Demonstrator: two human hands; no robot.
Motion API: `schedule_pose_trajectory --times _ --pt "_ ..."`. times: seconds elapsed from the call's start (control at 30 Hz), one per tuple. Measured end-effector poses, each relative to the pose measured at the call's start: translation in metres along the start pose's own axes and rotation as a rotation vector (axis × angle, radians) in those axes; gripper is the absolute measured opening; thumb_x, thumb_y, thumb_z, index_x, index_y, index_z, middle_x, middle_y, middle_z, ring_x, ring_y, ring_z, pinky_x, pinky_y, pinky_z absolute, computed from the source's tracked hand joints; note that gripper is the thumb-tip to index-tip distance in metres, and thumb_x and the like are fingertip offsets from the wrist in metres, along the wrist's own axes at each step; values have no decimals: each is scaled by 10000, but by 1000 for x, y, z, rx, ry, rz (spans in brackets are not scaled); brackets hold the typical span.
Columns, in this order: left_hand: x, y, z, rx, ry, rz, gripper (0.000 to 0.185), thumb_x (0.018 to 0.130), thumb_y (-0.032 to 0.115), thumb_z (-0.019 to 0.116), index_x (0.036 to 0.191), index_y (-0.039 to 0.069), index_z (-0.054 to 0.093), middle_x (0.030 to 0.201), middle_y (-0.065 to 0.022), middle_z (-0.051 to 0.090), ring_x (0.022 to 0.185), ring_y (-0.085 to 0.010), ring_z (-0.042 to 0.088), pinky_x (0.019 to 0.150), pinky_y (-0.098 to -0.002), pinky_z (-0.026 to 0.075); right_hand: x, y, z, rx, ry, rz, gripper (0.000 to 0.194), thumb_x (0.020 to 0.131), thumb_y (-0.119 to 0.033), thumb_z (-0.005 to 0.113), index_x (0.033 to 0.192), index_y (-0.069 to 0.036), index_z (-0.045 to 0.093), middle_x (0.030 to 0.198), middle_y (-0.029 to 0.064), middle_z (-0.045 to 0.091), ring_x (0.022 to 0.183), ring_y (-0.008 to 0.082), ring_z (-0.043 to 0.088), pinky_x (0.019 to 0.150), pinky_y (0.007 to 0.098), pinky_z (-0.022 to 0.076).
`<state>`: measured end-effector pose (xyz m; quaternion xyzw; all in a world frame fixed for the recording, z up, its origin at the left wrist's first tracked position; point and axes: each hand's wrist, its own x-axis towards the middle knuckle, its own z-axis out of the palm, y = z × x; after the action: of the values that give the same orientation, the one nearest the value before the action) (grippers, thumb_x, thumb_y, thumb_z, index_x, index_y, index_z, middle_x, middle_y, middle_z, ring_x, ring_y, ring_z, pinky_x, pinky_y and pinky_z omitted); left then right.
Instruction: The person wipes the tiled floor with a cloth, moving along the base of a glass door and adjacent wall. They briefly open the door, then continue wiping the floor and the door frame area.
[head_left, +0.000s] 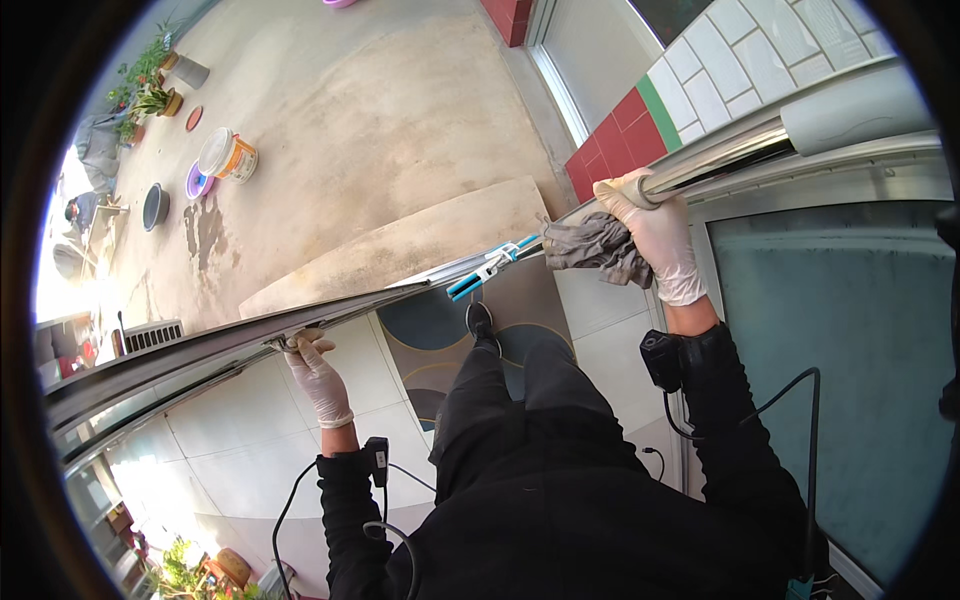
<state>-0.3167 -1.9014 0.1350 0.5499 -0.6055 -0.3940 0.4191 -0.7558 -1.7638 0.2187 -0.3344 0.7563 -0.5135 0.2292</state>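
Observation:
My right hand (664, 244), in a pale thin glove, grips a crumpled grey cloth (596, 247). Its fingers are against the end of a shiny steel tube handle (720, 161) with a grey sleeve (855, 112). My left hand (319, 379), gloved too, touches the metal edge of a door frame (217, 337), its fingers bent by a small grey fitting or piece of cloth that is too small to name. Between my hands, a blue-and-white jointed tool (491, 268) stands out beside the door edge.
A glazed door panel (832, 337) is at my right. Underfoot lies a patterned mat (529, 300) on pale tiles (240, 420). Outside, a concrete yard (360, 135) holds a lidded bucket (238, 161), basins (156, 206) and potted plants (157, 101). Cables hang from wrist devices (660, 360).

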Motion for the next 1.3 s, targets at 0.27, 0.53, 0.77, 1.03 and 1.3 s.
schedule_pose_trajectory --times 0.27,0.53,0.77,1.03,1.3 --pt "-3 16 13 10 90 -52 283 1073 299 376 1135 54 505 968 -74 598 781 -132 552 759 -289 481 100 40 119 -170 -59 40 333 790 -303 814 816 7 697 746 98 707 701 205 672 684 322 523" --pt "-11 23 17 93 233 -128 398 1073 369 350 1219 20 474 1007 -82 562 784 -156 558 765 -311 476 164 150 169 -58 -132 91 365 761 -250 825 999 -11 685 951 110 717 894 209 675 814 329 521" --pt "-5 27 27 218 340 -231 476 1061 456 328 1198 23 472 922 -76 574 760 -171 557 771 -330 466 159 235 139 164 -197 326 382 807 -68 755 1160 -36 613 1166 92 644 1115 202 595 981 329 462" --pt "0 38 46 295 489 -350 542 1047 509 322 1216 8 442 832 -115 613 750 -188 567 792 -339 486 163 284 90 341 -5 441 400 788 48 700 1166 -17 586 1205 102 627 1144 209 574 1022 319 433" --pt "0 41 43 235 515 -384 518 1049 451 384 1271 -15 428 948 -144 602 789 -192 577 808 -340 514 186 304 70 494 469 440 357 713 146 667 1050 41 620 1110 140 666 1045 219 632 967 325 478"
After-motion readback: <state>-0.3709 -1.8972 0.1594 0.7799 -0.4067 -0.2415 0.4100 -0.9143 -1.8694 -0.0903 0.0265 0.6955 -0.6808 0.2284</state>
